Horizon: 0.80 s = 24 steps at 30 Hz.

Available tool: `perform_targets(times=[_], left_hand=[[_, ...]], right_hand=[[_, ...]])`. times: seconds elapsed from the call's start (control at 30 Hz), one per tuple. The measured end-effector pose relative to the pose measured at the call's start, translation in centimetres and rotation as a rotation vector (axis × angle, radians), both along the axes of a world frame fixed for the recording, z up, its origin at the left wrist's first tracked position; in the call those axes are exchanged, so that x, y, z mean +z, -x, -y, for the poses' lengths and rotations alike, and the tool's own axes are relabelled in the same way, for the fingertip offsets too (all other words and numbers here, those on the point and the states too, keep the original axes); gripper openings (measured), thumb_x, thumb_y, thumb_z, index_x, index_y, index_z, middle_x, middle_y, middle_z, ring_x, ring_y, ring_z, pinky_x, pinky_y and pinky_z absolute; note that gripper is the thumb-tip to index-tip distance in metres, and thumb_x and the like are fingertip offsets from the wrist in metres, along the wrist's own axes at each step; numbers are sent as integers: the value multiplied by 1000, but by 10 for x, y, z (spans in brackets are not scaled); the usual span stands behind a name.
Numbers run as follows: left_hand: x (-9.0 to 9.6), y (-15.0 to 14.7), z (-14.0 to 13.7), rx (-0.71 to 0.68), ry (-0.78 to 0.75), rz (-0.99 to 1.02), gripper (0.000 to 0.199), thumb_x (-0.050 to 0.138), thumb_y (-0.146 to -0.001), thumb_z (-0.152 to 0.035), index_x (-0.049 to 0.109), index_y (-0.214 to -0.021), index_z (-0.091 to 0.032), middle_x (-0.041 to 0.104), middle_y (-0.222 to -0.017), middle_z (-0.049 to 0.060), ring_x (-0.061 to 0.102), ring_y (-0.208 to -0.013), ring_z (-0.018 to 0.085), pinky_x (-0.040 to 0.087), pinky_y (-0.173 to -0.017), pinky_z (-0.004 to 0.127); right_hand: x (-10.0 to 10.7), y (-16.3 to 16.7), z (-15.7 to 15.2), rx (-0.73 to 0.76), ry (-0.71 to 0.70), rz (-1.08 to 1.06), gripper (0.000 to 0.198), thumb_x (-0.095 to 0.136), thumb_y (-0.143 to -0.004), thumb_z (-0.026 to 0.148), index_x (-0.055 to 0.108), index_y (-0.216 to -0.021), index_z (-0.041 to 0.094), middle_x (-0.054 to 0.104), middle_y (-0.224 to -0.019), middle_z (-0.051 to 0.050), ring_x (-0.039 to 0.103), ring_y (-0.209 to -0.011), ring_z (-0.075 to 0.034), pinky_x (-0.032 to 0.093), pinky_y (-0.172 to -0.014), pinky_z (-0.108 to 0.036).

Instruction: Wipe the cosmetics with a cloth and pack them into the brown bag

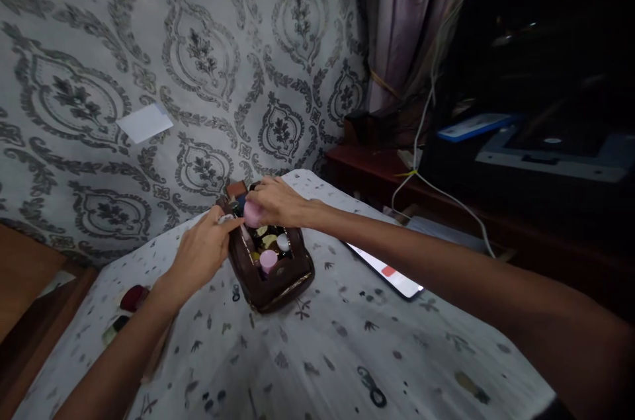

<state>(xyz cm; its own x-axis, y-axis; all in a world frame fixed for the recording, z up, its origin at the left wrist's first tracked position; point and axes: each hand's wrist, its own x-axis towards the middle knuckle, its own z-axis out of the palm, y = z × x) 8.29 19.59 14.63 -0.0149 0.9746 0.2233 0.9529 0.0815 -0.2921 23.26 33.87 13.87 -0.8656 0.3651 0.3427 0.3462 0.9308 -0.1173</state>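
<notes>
A dark brown zippered pouch (278,293) lies unzipped on the patterned bedsheet. Inside it are a pink-capped container (268,262), a white-capped one (283,243) and several yellowish items. My right hand (275,200) reaches over the pouch's far part, its fingers closed round a pink round container (253,213) just above the opening. At the pouch's left rim is my left hand (206,245), thumb and fingers pinching the edge. What lies beneath the right hand is hidden.
A phone with a lit screen (397,278) lies right of the pouch, partly under my right forearm. On the left, a dark red item (133,298) and a greenish one (115,330) rest on the sheet. A white cable (431,96) hangs by the dark screen.
</notes>
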Motion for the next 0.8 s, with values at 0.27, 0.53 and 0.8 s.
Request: perform_targets(times=[0.27,0.53,0.8], left_hand=[[-15,9,3,-36,-88,114,50,41,-91,-10,62,-132,-30,56,-111,7,61,-93,21,52,-73,29],[-26,16,2,-80,-126,191,49,40,-92,-11,60,-133,-31,57,-106,6,60,-91,19,51,-75,29],[-25,14,3,-73,-119,211,51,39,-92,-9,60,-133,-31,56,-110,6,60,-96,20,52,-80,30]], right_hand=[[0,31,-2,-72,-21,278,24,53,-91,31,71,-98,16,72,-101,-13,57,-113,-29,39,-91,-37],[-2,49,2,-85,-63,362,36,59,-87,23,61,-122,13,70,-115,-17,58,-117,-32,37,-97,-46],[0,49,3,-95,-83,404,35,56,-89,20,61,-122,12,69,-119,-19,61,-117,-33,37,-97,-49]])
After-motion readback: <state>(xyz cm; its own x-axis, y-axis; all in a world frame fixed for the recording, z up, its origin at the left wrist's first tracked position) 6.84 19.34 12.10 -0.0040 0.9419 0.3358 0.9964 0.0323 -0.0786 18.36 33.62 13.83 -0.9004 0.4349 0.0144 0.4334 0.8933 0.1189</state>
